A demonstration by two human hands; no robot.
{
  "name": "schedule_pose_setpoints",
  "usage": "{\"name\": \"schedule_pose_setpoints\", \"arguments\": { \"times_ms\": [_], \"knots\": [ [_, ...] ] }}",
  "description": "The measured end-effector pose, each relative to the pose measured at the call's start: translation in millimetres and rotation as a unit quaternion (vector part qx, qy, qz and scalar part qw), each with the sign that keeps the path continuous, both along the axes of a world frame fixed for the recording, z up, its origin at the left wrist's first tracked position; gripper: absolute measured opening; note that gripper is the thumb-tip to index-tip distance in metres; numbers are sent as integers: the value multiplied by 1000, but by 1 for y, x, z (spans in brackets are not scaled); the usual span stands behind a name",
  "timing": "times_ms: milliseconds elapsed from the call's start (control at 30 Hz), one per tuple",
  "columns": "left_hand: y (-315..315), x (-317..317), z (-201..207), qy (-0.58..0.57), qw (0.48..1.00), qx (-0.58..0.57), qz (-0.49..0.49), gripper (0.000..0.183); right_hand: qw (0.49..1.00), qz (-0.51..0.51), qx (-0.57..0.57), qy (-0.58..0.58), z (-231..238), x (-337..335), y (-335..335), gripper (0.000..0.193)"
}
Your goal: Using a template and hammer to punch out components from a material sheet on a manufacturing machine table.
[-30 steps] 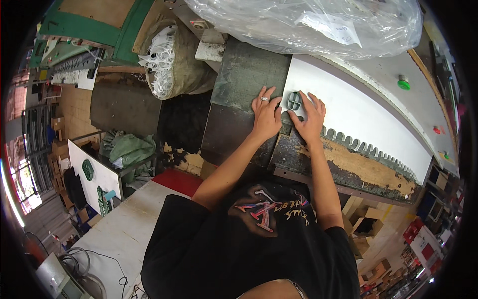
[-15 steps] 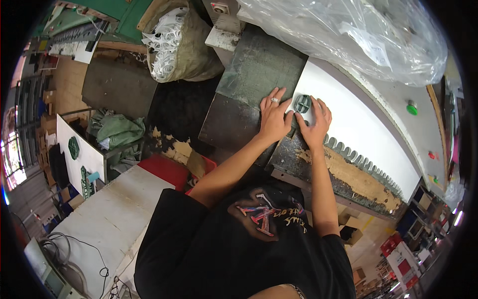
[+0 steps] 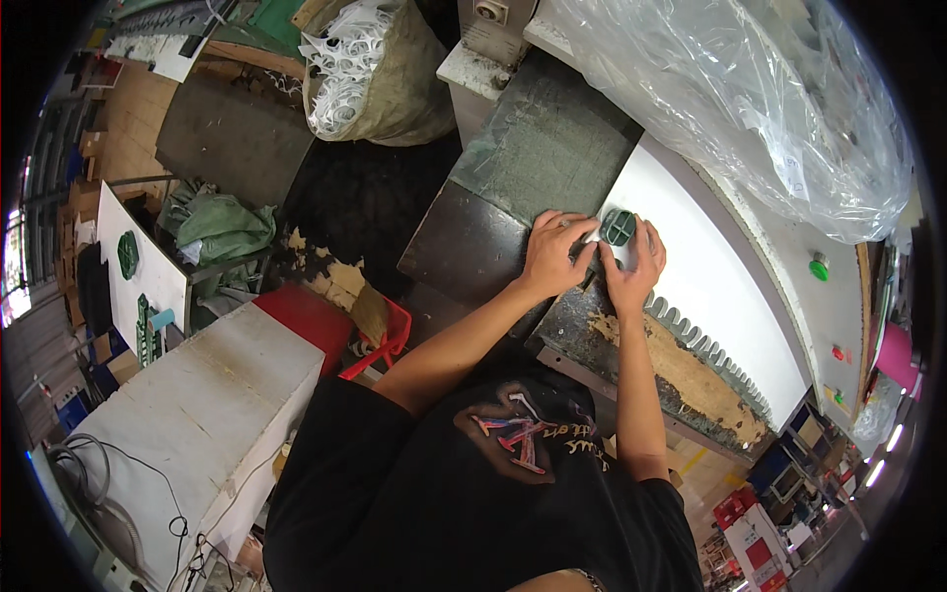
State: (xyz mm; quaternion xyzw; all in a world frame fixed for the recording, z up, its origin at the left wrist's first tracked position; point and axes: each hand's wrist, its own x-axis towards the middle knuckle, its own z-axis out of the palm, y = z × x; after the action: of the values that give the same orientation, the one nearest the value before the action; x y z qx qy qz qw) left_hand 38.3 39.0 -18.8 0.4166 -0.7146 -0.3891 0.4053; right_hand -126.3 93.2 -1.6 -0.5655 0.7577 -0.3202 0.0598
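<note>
Green die [image 3: 619,226]: small, rounded, dark green, with a cross-shaped grid on top. It sits on the white sheet [image 3: 691,276], at that sheet's near-left edge beside the dark grey slab [image 3: 533,158]. My left hand [image 3: 555,254] lies flat, fingers pressing the die's left side. My right hand [image 3: 636,266] cups its right side, fingers curled against it. A clear plastic bag [image 3: 750,109] lies beyond the die.

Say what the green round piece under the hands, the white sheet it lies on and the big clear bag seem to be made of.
Green round piece: probably a rigid metal or plastic tool with a matt finish and ribbed face; unclear which. White sheet: smooth, matt, likely foam or plastic board, its lower edge cut in scallops. Clear bag: thin glossy plastic film, crinkled and see-through.
</note>
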Motion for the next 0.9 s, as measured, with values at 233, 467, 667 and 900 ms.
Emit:
{"name": "schedule_pose_setpoints", "arguments": {
  "times_ms": [233, 467, 667, 900],
  "knots": [
    [2, 0, 17, -48, 998, -36, 0, 65, 1000, -23, 4, -15, 3, 3, 2, 68],
    [-3, 7, 13, -121, 987, -70, -73, 52, 999, -25, 9, -24, 10, 3, -3, 66],
    [-5, 7, 13, -155, 979, -92, -91, 53, 999, -27, 3, -36, 14, 1, -2, 64],
    [3, 15, 38, -99, 991, -65, -63, 62, 999, 24, 6, -47, 27, -11, 1, 94]
  ]
}}
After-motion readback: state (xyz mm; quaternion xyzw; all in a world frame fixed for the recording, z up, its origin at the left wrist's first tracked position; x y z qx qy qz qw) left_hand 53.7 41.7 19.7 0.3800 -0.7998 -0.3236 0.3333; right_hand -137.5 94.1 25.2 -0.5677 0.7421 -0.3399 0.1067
